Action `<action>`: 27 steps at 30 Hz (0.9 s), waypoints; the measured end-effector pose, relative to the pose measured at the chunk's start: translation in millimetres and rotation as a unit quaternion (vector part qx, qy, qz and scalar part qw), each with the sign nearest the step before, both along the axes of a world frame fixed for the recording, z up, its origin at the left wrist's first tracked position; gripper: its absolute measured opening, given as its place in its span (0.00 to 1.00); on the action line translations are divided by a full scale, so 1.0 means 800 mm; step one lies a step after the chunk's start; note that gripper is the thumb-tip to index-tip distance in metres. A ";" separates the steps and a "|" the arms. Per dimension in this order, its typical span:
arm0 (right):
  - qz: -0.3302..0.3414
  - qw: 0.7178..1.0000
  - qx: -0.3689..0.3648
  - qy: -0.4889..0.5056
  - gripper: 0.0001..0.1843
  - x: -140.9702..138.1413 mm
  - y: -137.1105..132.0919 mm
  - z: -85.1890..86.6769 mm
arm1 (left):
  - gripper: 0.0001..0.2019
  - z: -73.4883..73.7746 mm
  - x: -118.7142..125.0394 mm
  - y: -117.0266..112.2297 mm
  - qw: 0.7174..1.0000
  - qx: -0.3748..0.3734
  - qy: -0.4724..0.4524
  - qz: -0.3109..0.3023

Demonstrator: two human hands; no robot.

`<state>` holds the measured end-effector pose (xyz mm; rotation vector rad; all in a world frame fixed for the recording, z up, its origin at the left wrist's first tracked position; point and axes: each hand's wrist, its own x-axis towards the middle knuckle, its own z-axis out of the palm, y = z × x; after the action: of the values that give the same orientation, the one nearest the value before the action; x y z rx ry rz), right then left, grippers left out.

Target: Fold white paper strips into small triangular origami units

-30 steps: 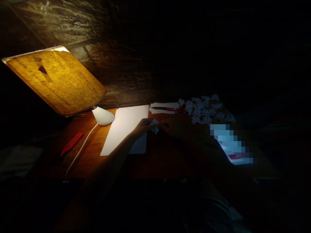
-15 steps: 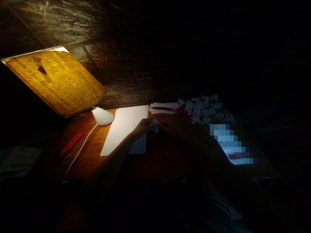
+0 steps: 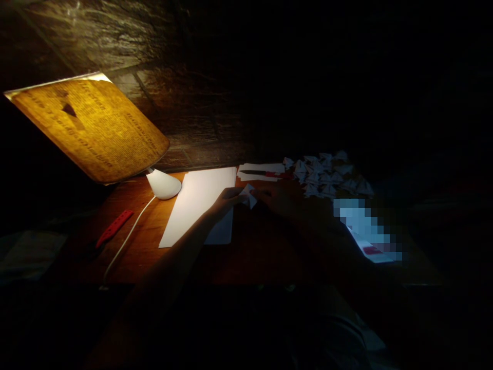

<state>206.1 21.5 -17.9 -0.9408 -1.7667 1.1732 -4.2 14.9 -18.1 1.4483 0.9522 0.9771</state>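
Fingertips in tight on both sides here: the left hand (image 3: 226,202) pinches the left side of a small folded paper (image 3: 250,198), and the right hand (image 3: 274,199), deep in shadow, grips its right side. That white piece sits between the two, over the middle of the wooden table (image 3: 246,259); whether it touches the wood, I can't tell. Under the left wrist lie large white sheets (image 3: 200,198), running from the far edge toward the near one. Just beyond the hands, smaller papers (image 3: 262,168) line the far edge, a red-handled tool (image 3: 274,174) across them. Out to the far right corner, a crowd of folded pieces (image 3: 325,177); nearer along the right edge, a glowing device (image 3: 373,251), partly pixelated. Far left corner now: a lamp (image 3: 164,186), its white cord (image 3: 129,239) trailing to the near edge, and a red handle (image 3: 115,226) by the left edge.
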 end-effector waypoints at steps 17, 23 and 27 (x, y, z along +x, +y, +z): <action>0.034 0.999 -0.011 -0.019 0.24 0.002 -0.002 0.007 | 0.24 -0.001 -0.002 0.000 1.000 -0.010 -0.011 -0.002; 0.037 0.999 0.003 -0.020 0.25 0.001 -0.001 0.001 | 0.25 0.007 0.004 -0.001 1.000 0.004 -0.009 -0.020; 0.040 0.999 0.012 -0.019 0.25 0.001 0.000 -0.001 | 0.24 0.010 0.006 -0.003 0.999 0.016 -0.019 -0.029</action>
<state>206.7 21.1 -18.8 -0.8897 -1.8604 1.1885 0.4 12.6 -9.8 1.4710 0.8671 0.9774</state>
